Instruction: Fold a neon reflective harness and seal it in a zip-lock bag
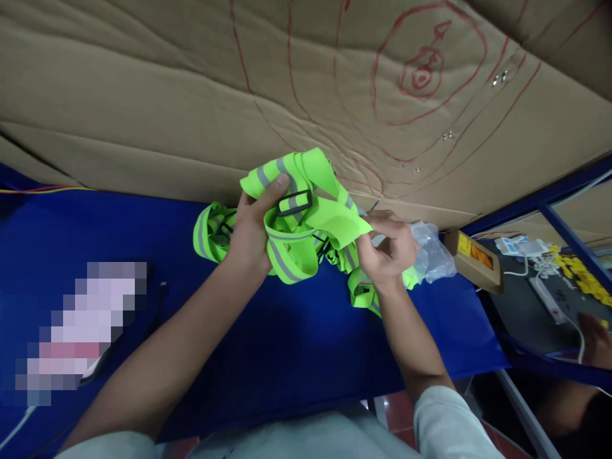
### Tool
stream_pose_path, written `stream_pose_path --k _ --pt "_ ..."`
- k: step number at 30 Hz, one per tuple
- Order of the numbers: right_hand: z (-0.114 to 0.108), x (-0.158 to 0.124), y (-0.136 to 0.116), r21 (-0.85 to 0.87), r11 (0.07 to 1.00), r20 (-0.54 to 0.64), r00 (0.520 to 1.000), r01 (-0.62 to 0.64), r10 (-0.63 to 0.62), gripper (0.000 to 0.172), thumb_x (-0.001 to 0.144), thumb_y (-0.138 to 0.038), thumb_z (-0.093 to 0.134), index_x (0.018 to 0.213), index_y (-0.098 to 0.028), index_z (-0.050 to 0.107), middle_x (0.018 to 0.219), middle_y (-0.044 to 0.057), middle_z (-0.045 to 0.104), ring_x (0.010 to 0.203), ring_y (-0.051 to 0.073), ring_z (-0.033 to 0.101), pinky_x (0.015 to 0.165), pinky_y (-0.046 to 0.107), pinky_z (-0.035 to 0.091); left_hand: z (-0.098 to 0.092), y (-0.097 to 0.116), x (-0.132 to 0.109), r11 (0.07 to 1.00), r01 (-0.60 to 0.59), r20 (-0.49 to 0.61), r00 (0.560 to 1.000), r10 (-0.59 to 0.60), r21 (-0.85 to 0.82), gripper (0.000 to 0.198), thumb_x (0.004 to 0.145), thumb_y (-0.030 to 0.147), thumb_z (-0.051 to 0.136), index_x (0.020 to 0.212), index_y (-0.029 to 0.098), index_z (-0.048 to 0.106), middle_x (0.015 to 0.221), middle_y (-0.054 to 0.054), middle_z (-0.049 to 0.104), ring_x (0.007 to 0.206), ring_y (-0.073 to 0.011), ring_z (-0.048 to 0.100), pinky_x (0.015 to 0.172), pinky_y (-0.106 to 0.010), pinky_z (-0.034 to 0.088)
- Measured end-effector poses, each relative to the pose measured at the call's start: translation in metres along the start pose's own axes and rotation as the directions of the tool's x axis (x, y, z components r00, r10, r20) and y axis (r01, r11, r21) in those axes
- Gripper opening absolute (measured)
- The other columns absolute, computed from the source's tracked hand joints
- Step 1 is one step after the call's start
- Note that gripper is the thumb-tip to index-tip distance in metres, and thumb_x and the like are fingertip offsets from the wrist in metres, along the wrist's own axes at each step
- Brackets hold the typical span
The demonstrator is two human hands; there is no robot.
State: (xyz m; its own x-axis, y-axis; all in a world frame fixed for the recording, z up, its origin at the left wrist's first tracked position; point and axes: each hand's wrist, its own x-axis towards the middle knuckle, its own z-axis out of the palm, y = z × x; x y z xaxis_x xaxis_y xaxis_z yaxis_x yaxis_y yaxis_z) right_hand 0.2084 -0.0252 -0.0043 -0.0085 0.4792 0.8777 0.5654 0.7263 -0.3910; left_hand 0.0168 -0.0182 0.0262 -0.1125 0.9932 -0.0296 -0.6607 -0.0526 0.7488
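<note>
A neon green reflective strap vest [306,220] with grey stripes and a black plastic buckle [294,203] is bunched above the blue table [268,344]. My left hand [251,229] grips the folded upper part, thumb pressed on a grey stripe beside the buckle. My right hand [387,248] pinches a green strap end at the bundle's right side. More green straps [213,229] lie on the table behind my left hand and below my right hand.
A clear plastic bag [433,252] lies right of my right hand. A small brown and yellow box [473,258] sits at the table's right corner. Cardboard sheets [191,95] with red scribbles stand behind. Another person's hand [595,338] and a power strip [547,299] are at right.
</note>
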Motion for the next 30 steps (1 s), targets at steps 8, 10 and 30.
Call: stream_pose_path --k 8,10,30 --pt "-0.012 0.026 -0.035 0.106 0.982 0.217 0.960 0.158 -0.178 0.017 0.091 -0.017 0.059 0.101 -0.032 0.062 0.098 0.003 0.069 0.098 0.025 0.069 0.092 0.049 0.054 -0.004 -0.003 0.007 1.000 -0.029 -0.071 0.997 0.028 -0.009 0.040 0.071 0.038 0.093 0.099 0.026 0.068 0.094 0.001 0.078 0.108 -0.0297 0.075 0.092 -0.046 0.061" --pt "-0.014 0.030 -0.042 0.117 0.985 0.423 0.891 0.124 -0.162 0.021 0.093 -0.014 0.056 0.105 -0.030 0.062 0.100 0.003 0.071 0.099 0.024 0.070 0.092 0.046 0.052 -0.005 -0.002 0.008 0.998 -0.062 -0.054 0.997 0.062 0.006 0.036 0.073 0.038 0.092 0.098 0.027 0.068 0.091 0.003 0.078 0.105 -0.0282 0.075 0.092 -0.046 0.061" --pt "-0.030 0.039 -0.033 0.001 0.993 0.754 0.653 -0.120 0.078 0.073 0.096 -0.053 0.070 0.160 -0.030 0.044 0.163 0.010 0.051 0.152 0.031 0.048 0.125 0.054 0.042 -0.019 -0.019 0.005 0.851 -0.398 0.583 0.800 0.140 0.342 0.101 0.049 0.025 0.104 0.132 0.029 0.047 0.142 -0.013 0.058 0.140 -0.0372 0.052 0.115 -0.052 0.046"
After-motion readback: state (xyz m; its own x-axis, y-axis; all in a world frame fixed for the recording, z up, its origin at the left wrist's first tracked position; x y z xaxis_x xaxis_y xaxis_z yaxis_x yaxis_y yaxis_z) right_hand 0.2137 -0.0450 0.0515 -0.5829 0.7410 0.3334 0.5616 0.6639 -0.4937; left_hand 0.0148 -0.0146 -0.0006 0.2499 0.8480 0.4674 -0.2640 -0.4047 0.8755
